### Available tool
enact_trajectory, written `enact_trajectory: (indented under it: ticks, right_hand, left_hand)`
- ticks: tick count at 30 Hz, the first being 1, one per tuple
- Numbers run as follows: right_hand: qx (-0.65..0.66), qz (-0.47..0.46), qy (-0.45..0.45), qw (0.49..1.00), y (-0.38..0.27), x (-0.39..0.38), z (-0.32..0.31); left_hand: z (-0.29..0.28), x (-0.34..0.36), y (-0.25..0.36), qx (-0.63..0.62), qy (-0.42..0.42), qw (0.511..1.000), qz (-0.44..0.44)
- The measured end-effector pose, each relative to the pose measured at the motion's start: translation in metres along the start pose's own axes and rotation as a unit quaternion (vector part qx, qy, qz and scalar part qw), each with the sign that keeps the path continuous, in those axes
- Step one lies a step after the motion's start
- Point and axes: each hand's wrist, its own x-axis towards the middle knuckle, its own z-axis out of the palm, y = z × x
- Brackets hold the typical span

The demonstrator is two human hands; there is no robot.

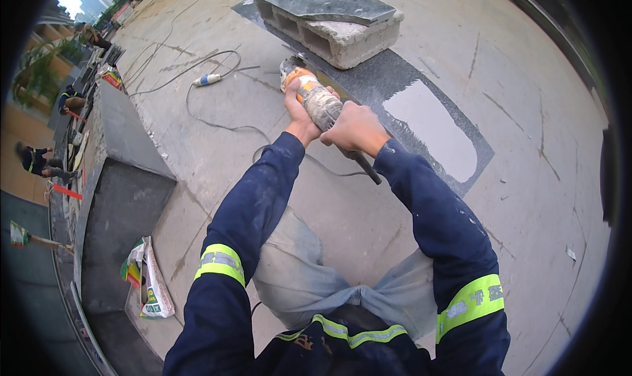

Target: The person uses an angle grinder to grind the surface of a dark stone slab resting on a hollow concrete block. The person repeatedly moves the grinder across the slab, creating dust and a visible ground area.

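An angle grinder, orange near its head and caked with pale dust, is held between my two hands. My left hand wraps around its front part from the left side. Around the rear of the body, my right hand is closed, and the dark tail end with the cord points down to the right. Whether the disc is turning cannot be made out. Beside the tool's head lies a dark grey stone slab with a large whitish patch on it. A hollow concrete block rests on this slab, topped by a broken stone piece.
The power cord loops over the concrete floor to a blue and white plug connector. Dark stone panels form a raised edge at left. A printed bag lies beside it. Several people, including one, are beyond that edge.
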Motion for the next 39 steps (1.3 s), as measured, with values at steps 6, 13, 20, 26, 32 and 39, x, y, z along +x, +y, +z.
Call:
enact_trajectory:
  ticks: [6, 13, 20, 26, 32, 39]
  right_hand:
    - [-0.005, 0.000, -0.016, 1.000, 0.003, -0.011, -0.003]
    - [-0.023, -0.001, 0.006, 1.000, 0.003, -0.025, -0.004]
    - [-0.025, 0.005, -0.003, 1.000, 0.005, -0.037, -0.007]
    - [-0.031, 0.000, -0.002, 1.000, 0.009, -0.045, -0.005]
    - [-0.031, 0.001, -0.008, 0.999, 0.009, -0.053, -0.008]
    - [-0.033, 0.007, -0.007, 0.999, 0.009, -0.061, -0.011]
  left_hand:
    - [0.012, -0.017, -0.008, 0.008, 0.004, 1.000, 0.007]
    - [0.017, -0.027, -0.013, 0.012, -0.008, 1.000, 0.000]
    - [0.022, -0.038, -0.022, 0.017, -0.002, 1.000, -0.007]
    - [0.023, -0.045, -0.029, 0.013, 0.012, 1.000, -0.012]
    - [0.024, -0.049, -0.032, 0.023, -0.003, 1.000, -0.009]
    - [0.031, -0.058, -0.037, 0.009, -0.002, 1.000, -0.026]
